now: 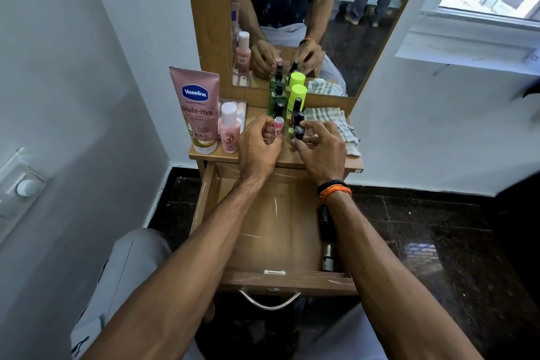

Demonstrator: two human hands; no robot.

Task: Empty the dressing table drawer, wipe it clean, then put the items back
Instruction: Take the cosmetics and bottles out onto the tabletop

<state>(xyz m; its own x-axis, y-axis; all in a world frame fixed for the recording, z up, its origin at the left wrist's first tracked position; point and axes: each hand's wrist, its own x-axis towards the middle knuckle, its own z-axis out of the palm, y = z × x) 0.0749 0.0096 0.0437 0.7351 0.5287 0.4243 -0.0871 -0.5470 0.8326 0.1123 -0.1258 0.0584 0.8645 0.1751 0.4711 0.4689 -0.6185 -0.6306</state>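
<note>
Pinching a small pink tube (278,128) in the left hand (258,146) and a black-capped bottle (298,133) in the right hand (320,149), the person handles both on the tabletop (204,155), above the open drawer (263,228), which still contains a dark tube (324,222).

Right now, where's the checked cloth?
Head view: the checked cloth lies on the right of the tabletop, below the mirror, just beyond the right hand.

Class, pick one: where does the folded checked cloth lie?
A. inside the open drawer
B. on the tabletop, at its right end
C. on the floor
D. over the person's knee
B: the checked cloth lies on the tabletop, right of the right hand.
</note>
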